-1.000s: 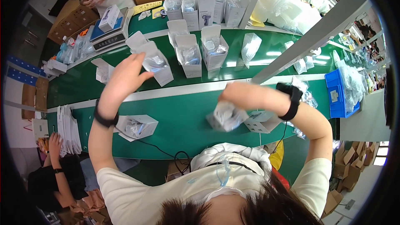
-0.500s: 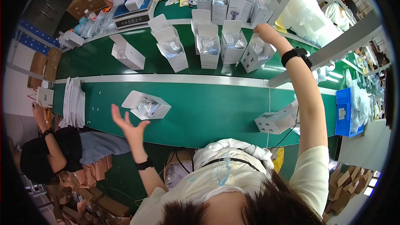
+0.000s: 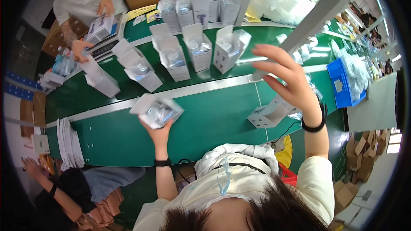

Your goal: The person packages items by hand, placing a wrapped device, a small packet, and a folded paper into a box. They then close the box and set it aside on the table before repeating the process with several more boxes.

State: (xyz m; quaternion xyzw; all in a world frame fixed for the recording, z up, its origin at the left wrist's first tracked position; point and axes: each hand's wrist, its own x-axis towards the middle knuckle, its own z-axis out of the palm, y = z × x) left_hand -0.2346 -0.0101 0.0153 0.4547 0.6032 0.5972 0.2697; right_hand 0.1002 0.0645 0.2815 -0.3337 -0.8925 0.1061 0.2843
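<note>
My left hand (image 3: 159,136) is closed round the near side of an open white carton (image 3: 174,110) on the near part of the green bench. Clear plastic-wrapped contents show inside it; whether it is lifted cannot be made out. Raised over the right side, my right hand (image 3: 287,79) has its fingers apart and holds nothing. The nearest thing to its left is an open white carton (image 3: 222,57), last in a row on the far green strip. Other cartons in that row, such as the middle carton (image 3: 175,70), also have raised flaps and plastic-wrapped contents.
Another open carton (image 3: 261,119) lies near the bench's right end. A blue bin (image 3: 340,83) with plastic bags stands beyond it. A grey post (image 3: 319,17) slants across the upper right. White flat stacks (image 3: 69,143) lie at left. A co-worker's hand (image 3: 80,51) touches a carton (image 3: 100,77).
My left hand has gone from open beside the near carton to gripping it. My right hand has let go of the far-row carton and drawn back. The head view has shifted.
</note>
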